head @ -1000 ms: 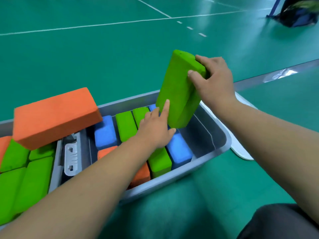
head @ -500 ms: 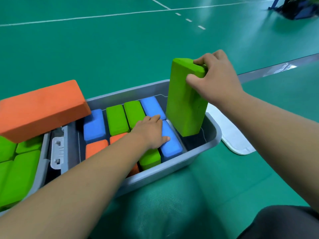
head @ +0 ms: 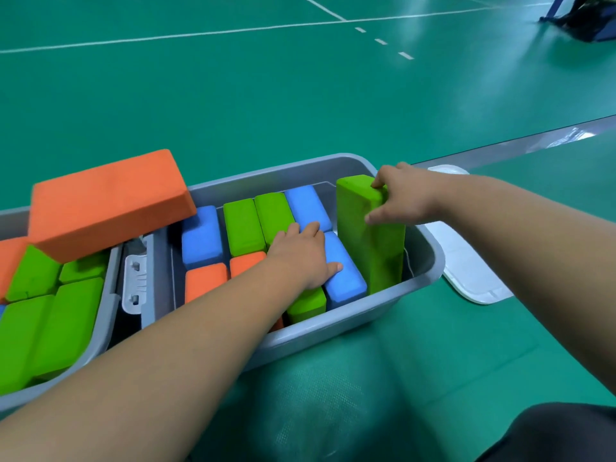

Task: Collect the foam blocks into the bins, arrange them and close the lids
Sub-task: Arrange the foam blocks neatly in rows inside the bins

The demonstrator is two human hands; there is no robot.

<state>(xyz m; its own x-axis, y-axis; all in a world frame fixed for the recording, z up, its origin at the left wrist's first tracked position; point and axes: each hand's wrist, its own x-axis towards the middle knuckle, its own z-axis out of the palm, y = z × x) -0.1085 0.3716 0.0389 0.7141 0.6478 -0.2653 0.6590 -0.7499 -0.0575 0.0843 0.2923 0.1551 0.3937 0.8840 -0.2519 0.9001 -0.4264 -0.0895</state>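
Head view, our entry for one moment:

- Right bin (head: 430, 261): grey, lid off, on the green floor (head: 233, 111) in front of us.
- Green block (head: 370, 241): stands on end in the right bin's right end, between the bin wall and the flat blocks, leaning slightly.
- Right hand (head: 406, 195): clamped on the green block's top, fingers over the upper end and thumb on the near face.
- Left hand (head: 300, 258): spread flat, holding nothing, and pressing down on the flat blocks. The thumb lies on a blue block (head: 346, 278), which is just beside the green block.
- Other blocks (head: 241, 226): blue, green and orange, lying flat in two rows and filling the rest of the right bin.
- Left bin (head: 110, 315): side by side with the right bin, packed with flat green blocks (head: 50, 325).
- Orange block (head: 106, 201): large and tilted, resting on top of the left bin's load. Its right end juts over the right bin's left edge.
- Latch (head: 135, 283): pale, on the right bin's left end, in the gap between the bins.
- Lid (head: 466, 271): white, flat on the floor just beside the right bin's right end, partly behind our right arm.
- Bag (head: 586, 18): dark, far off at upper right.
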